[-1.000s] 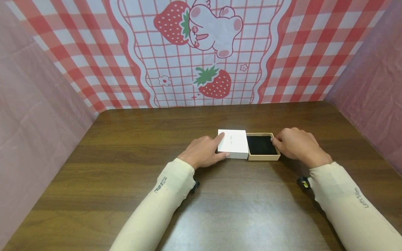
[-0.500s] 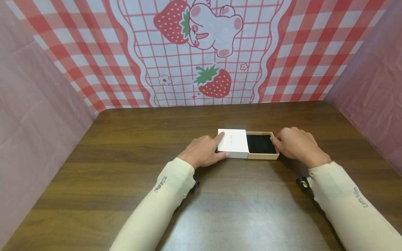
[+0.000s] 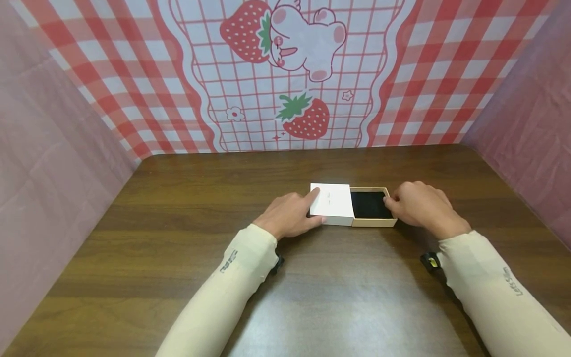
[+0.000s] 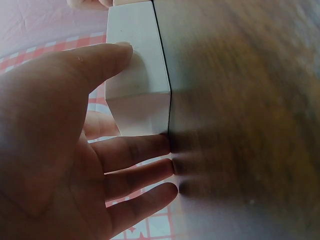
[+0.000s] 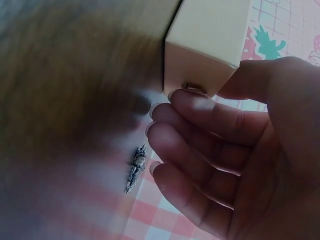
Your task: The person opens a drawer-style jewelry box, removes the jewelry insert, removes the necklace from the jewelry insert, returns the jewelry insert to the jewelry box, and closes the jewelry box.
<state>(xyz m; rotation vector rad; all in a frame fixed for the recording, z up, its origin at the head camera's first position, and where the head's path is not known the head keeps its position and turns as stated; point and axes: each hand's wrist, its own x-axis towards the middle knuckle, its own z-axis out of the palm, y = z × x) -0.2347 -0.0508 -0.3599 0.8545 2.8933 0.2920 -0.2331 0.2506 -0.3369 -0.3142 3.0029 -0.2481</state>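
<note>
A white box sleeve (image 3: 331, 202) with faint print on top lies on the table, and a tan box drawer (image 3: 373, 223) with a black pad (image 3: 370, 205) inside meets its right end. My left hand (image 3: 287, 214) grips the sleeve at its left end, thumb on the near side and index finger on top. The left wrist view shows the other fingers reaching down to the tabletop. With my right hand (image 3: 421, 206) I pinch the drawer's right end wall, thumb at the inner side. In the right wrist view, the index finger sits beside a small pull slot (image 5: 194, 89).
A dark, ornate silvery piece (image 5: 135, 169), like jewellery, lies on the wooden table (image 3: 214, 178) near my right fingers; my hand hides it in the head view. A red-checked strawberry cloth (image 3: 294, 74) hangs behind, with pink cloths at both sides.
The drawer has shifted slightly left, lining up with the sleeve's end and closing the thin gap there. My right hand moved a little with it; the left hand stayed on the sleeve.
</note>
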